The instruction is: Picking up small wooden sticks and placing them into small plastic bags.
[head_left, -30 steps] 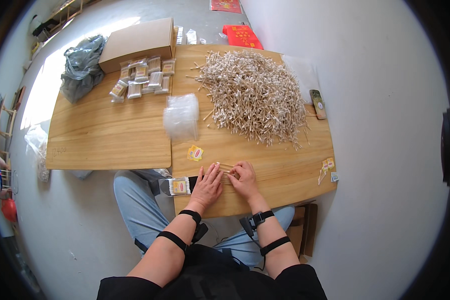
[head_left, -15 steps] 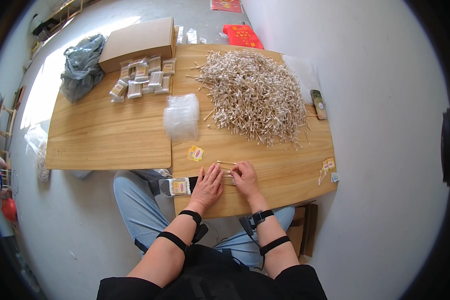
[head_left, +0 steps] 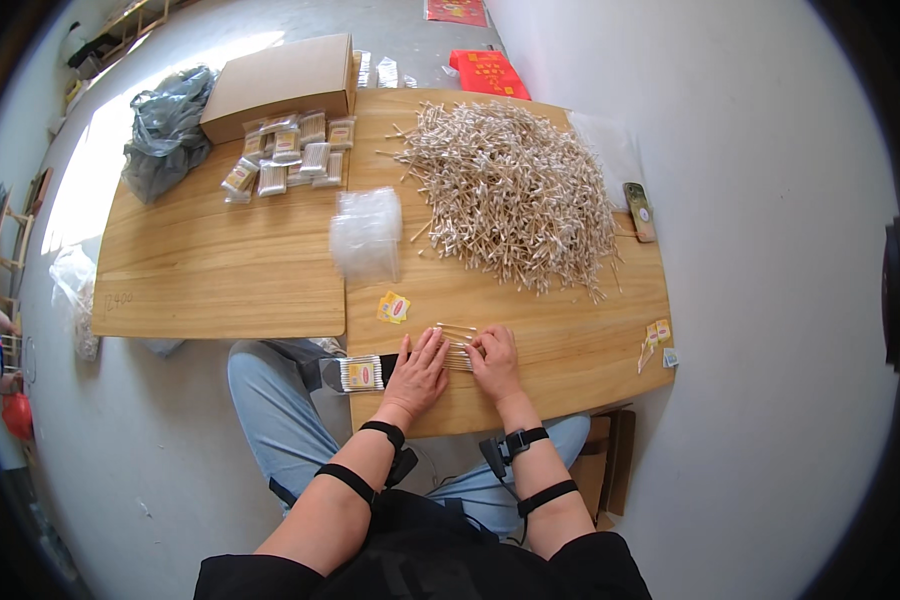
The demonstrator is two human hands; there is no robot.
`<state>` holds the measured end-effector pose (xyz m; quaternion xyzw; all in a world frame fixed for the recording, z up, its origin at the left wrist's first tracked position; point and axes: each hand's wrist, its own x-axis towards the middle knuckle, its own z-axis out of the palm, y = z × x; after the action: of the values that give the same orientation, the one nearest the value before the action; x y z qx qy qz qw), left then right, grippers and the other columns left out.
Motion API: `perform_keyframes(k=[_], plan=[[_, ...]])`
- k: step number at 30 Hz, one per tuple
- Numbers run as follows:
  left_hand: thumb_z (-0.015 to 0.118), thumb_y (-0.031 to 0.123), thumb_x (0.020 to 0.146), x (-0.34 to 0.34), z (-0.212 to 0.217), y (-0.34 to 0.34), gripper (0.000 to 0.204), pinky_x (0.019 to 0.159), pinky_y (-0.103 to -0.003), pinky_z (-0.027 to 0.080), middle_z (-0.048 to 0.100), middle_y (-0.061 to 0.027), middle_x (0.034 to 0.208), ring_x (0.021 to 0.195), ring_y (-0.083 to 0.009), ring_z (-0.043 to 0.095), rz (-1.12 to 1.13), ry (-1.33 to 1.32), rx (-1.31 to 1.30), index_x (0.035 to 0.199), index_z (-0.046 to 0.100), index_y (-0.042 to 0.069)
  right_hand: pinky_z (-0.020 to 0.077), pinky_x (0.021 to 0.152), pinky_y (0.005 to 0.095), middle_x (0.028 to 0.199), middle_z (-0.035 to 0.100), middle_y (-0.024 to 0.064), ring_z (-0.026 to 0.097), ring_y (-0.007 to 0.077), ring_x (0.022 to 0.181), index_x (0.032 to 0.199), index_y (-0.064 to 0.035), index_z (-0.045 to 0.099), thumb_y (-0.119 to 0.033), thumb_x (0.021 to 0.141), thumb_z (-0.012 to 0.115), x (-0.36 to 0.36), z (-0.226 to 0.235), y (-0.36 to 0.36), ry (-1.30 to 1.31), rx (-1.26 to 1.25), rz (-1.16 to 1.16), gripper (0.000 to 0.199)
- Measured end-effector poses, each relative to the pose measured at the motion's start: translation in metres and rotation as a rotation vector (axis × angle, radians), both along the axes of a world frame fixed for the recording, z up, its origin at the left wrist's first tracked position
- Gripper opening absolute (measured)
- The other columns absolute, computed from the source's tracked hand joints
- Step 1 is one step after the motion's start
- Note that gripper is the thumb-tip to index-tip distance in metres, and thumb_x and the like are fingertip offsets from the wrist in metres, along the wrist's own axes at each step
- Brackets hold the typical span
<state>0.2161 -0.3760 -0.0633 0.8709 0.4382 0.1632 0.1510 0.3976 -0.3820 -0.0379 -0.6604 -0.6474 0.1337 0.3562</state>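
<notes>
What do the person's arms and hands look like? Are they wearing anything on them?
The left hand and right hand have no gloves. The black sleeves are short. Each forearm wears two black straps and a small dark device. A thin dark cable runs beside the right forearm.

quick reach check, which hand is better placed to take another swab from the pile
Right hand, probably: the pile lies ahead of it and toward its side. The left hand sits farther left, though both are at the loose swabs.

Bright; upper-left glare; dark, warped edges
</notes>
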Motion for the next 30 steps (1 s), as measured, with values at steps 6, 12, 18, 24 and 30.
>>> perform_keyframes(k=[6, 12, 18, 24, 30], plan=[[0.057, 0.028, 0.089, 0.000, 0.000, 0.000, 0.054, 0.119, -0.048, 0.016, 0.034, -0.0109, 0.153, 0.144, -0.0231, 0.030, 0.002, 0.002, -0.007, 0.138, 0.048, 0.007, 0.0454, 0.081, 0.0415, 0.090, 0.057, 0.0126, 0.054, 0.0329, 0.091, 0.073, -0.0054, 0.060, -0.005, 0.071, 0.074, 0.000, 0.000, 0.001, -0.033, -0.002, -0.001, 0.014], [0.057, 0.028, 0.089, 0.000, 0.001, 0.000, 0.054, 0.119, -0.048, 0.016, 0.034, -0.0114, 0.154, 0.144, -0.0240, 0.029, 0.004, 0.003, -0.005, 0.139, 0.047, 0.007, 0.0453, 0.081, 0.0419, 0.088, 0.056, 0.0127, 0.054, 0.0326, 0.090, 0.075, -0.0054, 0.058, -0.005, 0.072, 0.072, -0.003, -0.001, 0.003, -0.036, -0.034, -0.044, 0.014], [0.058, 0.026, 0.088, -0.002, 0.003, 0.000, 0.060, 0.119, -0.049, 0.016, 0.032, -0.0141, 0.154, 0.144, -0.0291, 0.027, 0.015, -0.063, -0.028, 0.142, 0.041, 0.007, 0.0459, 0.082, 0.0408, 0.093, 0.060, 0.0122, 0.056, 0.0315, 0.091, 0.090, -0.0041, 0.067, -0.003, 0.077, 0.064, -0.010, 0.001, 0.015, -0.011, 0.068, -0.067, 0.013], [0.058, 0.028, 0.089, -0.001, -0.001, -0.001, 0.066, 0.119, -0.049, 0.016, 0.030, -0.0173, 0.154, 0.145, -0.0339, 0.026, 0.053, -0.060, -0.042, 0.145, 0.036, 0.004, 0.0460, 0.085, 0.0414, 0.092, 0.063, 0.0112, 0.057, 0.0307, 0.092, 0.086, -0.0040, 0.071, 0.000, 0.078, 0.060, -0.020, 0.003, 0.019, 0.050, -0.064, 0.093, 0.014], [0.055, 0.031, 0.091, 0.000, 0.001, 0.000, 0.065, 0.119, -0.048, 0.015, 0.029, -0.0179, 0.155, 0.145, -0.0326, 0.025, 0.050, -0.046, -0.053, 0.147, 0.035, 0.004, 0.0424, 0.098, 0.0450, 0.121, 0.060, 0.0170, 0.054, 0.0360, 0.113, 0.122, -0.0032, 0.060, -0.008, 0.079, 0.062, -0.004, -0.009, -0.012, -0.006, 0.021, -0.008, 0.043]])
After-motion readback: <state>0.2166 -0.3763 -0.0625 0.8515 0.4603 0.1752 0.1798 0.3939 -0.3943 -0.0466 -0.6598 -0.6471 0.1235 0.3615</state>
